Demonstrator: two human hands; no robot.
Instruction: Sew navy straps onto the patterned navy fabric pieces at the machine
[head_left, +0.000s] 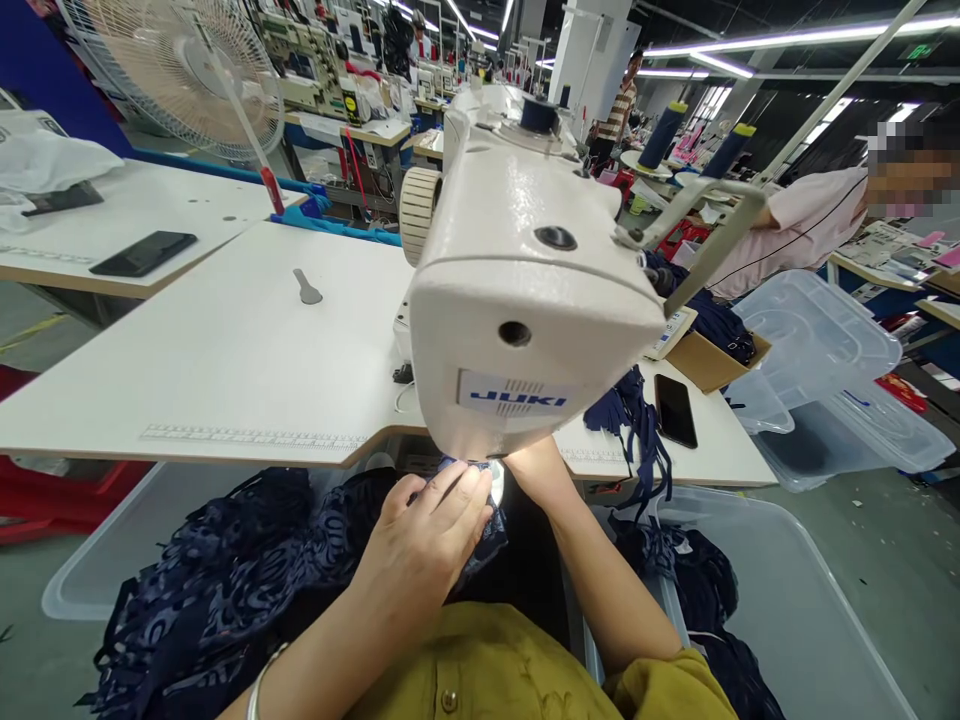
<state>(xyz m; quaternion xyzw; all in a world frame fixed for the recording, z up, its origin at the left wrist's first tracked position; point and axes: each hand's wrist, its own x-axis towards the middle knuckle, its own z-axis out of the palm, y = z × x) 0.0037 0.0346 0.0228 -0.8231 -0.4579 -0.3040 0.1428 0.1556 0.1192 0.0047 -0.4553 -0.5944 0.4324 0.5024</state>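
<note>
A white JUKI sewing machine stands directly before me, its head covering the stitching area. Just below its front end, my left hand is closed on a navy patterned fabric piece, with fingers together and bent over it. My right hand reaches under the machine head from the other side; its fingers are hidden, so their grip does not show. A pile of navy patterned garments lies to the left of my lap. Narrow navy straps hang over the table edge to the right.
A white sewing table bears a metal piece and a phone. Clear plastic bins flank my lap, the right one holding navy cloth. A fan stands far left. Another person sits at the right.
</note>
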